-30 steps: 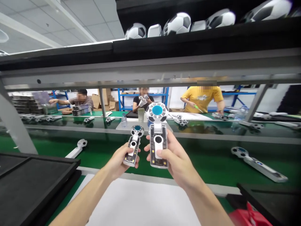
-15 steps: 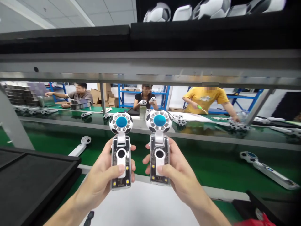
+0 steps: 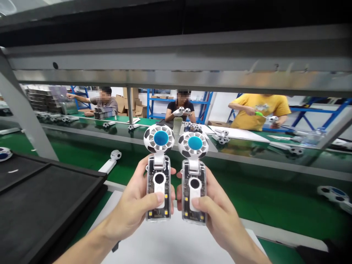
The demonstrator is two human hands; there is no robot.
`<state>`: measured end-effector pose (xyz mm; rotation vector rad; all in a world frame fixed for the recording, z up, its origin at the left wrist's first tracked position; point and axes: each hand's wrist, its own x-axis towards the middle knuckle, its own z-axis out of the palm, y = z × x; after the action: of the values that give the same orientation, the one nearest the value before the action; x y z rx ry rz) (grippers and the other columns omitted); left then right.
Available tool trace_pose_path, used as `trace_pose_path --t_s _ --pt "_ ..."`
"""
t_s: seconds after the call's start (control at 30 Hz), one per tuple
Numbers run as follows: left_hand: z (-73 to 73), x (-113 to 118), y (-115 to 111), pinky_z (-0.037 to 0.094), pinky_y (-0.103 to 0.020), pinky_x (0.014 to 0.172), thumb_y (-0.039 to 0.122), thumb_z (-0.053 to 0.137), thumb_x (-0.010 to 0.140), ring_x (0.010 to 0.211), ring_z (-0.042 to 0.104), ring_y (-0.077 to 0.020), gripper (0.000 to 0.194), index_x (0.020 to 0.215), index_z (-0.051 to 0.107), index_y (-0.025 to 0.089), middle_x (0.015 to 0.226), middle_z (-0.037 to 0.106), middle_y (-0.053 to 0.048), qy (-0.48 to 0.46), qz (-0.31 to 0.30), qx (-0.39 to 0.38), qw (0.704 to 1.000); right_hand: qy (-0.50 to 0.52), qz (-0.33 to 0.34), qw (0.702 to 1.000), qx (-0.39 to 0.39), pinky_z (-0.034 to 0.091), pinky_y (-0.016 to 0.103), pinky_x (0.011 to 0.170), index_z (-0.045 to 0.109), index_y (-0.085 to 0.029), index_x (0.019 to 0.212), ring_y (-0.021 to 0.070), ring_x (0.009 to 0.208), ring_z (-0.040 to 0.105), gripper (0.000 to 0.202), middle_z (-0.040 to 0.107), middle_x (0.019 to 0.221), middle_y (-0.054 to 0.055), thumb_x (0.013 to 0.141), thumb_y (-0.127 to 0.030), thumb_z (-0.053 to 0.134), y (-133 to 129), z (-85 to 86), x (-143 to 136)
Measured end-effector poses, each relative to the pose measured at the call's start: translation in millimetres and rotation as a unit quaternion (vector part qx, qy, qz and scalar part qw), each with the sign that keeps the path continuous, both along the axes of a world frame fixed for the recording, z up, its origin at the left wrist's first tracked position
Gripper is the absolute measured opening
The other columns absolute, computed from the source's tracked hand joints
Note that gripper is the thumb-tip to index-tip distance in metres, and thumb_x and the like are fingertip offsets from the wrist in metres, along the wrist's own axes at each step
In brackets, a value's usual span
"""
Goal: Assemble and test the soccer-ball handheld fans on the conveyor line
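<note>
My left hand [image 3: 134, 201] is wrapped round a handheld fan [image 3: 151, 172], its thumb on the white strip below the round black button. A second, matching fan [image 3: 202, 174] is in my right hand [image 3: 220, 211], gripped the same way. Both fans stand upright side by side, with clear bodies over dark circuit boards. Their white and black football-patterned heads face me, each with a blue round centre; the two heads nearly touch. Beneath my hands lies a white sheet [image 3: 148, 244].
A black foam tray [image 3: 49, 205] lies at left. Across the green conveyor [image 3: 247, 187] sit several people at work, one in a yellow shirt [image 3: 264, 106]. More fans lie about, one on the belt at left [image 3: 112, 161]. A metal shelf beam [image 3: 176, 58] crosses above.
The view has shifted, and both fans now appear farther right and closer together. Across the belt, the person in yellow has raised a fan to the green-handled tool.
</note>
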<state>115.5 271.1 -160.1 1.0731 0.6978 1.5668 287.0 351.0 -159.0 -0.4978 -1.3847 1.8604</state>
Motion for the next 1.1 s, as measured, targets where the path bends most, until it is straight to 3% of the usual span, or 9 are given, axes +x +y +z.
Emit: trace_pose_path --t_s 0.1,0.27,0.4,0.57,0.73,0.9,1.1 --pt "0.8 1.6 -1.9 0.054 -0.032 0.064 0.021 0.072 0.083 0.078 0.068 -0.0193 0.067 0.136 0.034 0.032 0.118 0.063 -0.01 -0.01 0.006 0.004 1.0 0.005 0.002 1.0 0.002 0.049 0.03 0.062 0.031 -0.029 0.146 0.0194 0.073 0.063 0.08 0.067 0.094 0.002 0.074 -0.021 0.065 -2.4 -0.1 0.4" --pt "2.4 3.0 -4.8 0.055 -0.033 0.07 0.025 0.07 0.086 0.077 0.067 -0.0193 0.062 0.137 0.035 0.026 0.093 0.067 -0.006 0.022 0.005 0.011 1.0 -0.002 0.018 1.0 0.013 0.05 0.033 0.067 0.026 -0.031 0.149 0.0206 0.073 0.063 0.082 0.067 0.091 0.002 0.079 -0.028 0.067 -3.0 0.7 3.7" --pt "1.8 2.2 -3.4 0.054 -0.03 0.073 0.023 0.076 0.081 0.082 0.066 -0.0183 0.064 0.133 0.04 0.026 0.097 0.066 -0.005 0.022 -0.014 0.027 0.999 0.001 0.049 0.997 0.053 0.051 0.034 0.072 0.022 -0.031 0.151 0.0208 0.079 0.064 0.086 0.067 0.099 0.005 0.081 -0.033 0.072 -1.7 0.9 6.9" --pt "3.2 0.3 -3.4 0.052 -0.028 0.068 0.021 0.076 0.08 0.077 0.066 -0.0178 0.066 0.134 0.039 0.027 0.093 0.066 -0.004 0.027 -0.007 0.033 0.999 -0.013 0.017 0.998 0.052 0.051 0.034 0.071 0.022 -0.032 0.152 0.0207 0.079 0.063 0.093 0.066 0.103 0.005 0.077 -0.036 0.077 -5.7 1.3 7.5" --pt "4.8 2.2 -4.9 0.053 -0.029 0.067 0.025 0.07 0.086 0.073 0.065 -0.0162 0.053 0.131 0.041 0.026 0.092 0.068 -0.006 0.01 -0.021 0.024 0.999 -0.02 -0.009 0.999 0.036 0.051 0.036 0.068 0.025 -0.032 0.151 0.0221 0.077 0.064 0.09 0.068 0.102 0.005 0.078 -0.038 0.076 -7.3 1.6 5.9" --pt "3.0 6.5 -6.4 0.053 -0.029 0.066 0.025 0.072 0.084 0.072 0.065 -0.0162 0.061 0.135 0.038 0.026 0.092 0.067 -0.006 0.001 -0.039 0.018 0.999 0.015 -0.002 0.999 0.041 0.051 0.035 0.065 0.021 -0.033 0.152 0.0249 0.08 0.065 0.091 0.068 0.097 0.005 0.079 -0.037 0.075 -7.0 1.1 3.9" --pt "-0.4 9.6 -9.9 0.054 -0.03 0.069 0.027 0.069 0.088 0.077 0.066 -0.0178 0.058 0.137 0.037 0.028 0.094 0.068 -0.007 0.002 -0.035 0.006 0.999 0.029 0.022 0.998 0.054 0.049 0.033 0.065 0.022 -0.03 0.151 0.0219 0.079 0.064 0.084 0.068 0.097 0.005 0.083 -0.032 0.072 -7.2 2.4 8.8"
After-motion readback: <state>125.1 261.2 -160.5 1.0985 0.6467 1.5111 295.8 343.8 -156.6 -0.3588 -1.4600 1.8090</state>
